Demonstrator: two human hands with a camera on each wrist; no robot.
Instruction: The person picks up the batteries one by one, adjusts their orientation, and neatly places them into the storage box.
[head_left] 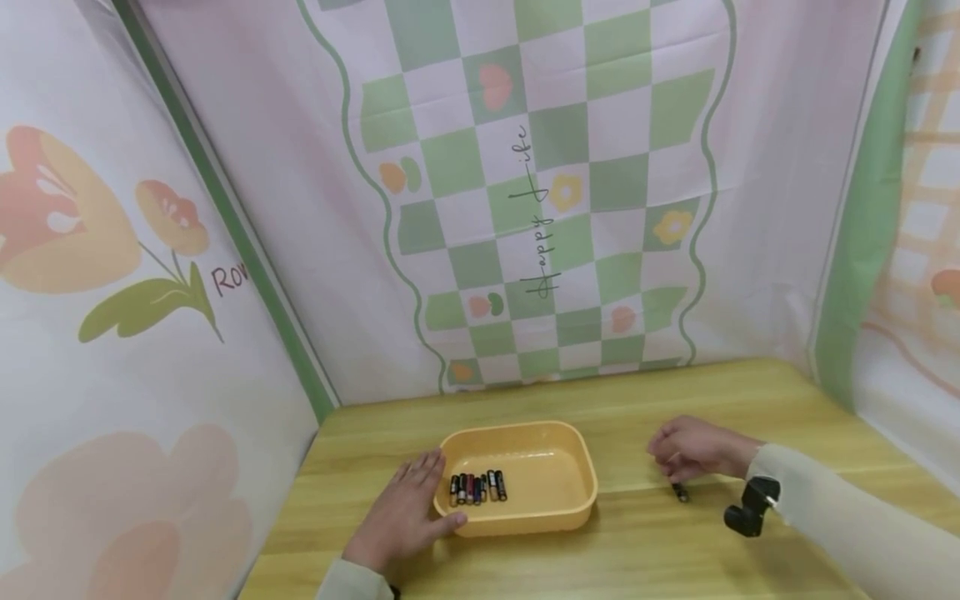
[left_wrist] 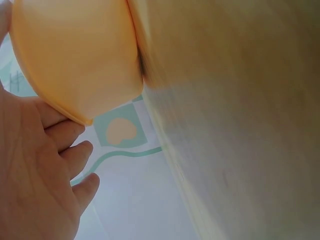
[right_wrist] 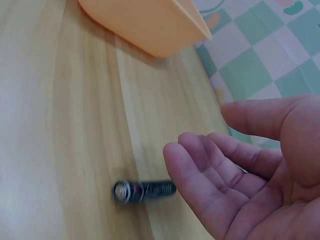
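In the head view, a yellow plastic tray (head_left: 528, 523) stands on the table with several small batteries (head_left: 470, 489) lying side by side in its left part. My left hand (head_left: 401, 512) rests spread along the tray's left end, fingers at the rim and thumb over the front corner. The left wrist view has its relaxed fingers (left_wrist: 75, 135) against the rim. To the right of the tray, my right hand (head_left: 693, 450) hovers with loosely bent fingers and holds nothing. A single dark battery (right_wrist: 145, 191) lies on the table just by its fingertips.
The wooden table (head_left: 637, 550) carries the tray near its middle. Behind it hangs a curtain (head_left: 555, 167) with green and white checks, and a flowered curtain (head_left: 172, 400) hangs at the left. A black wrist device (head_left: 750, 507) sits on my right sleeve.
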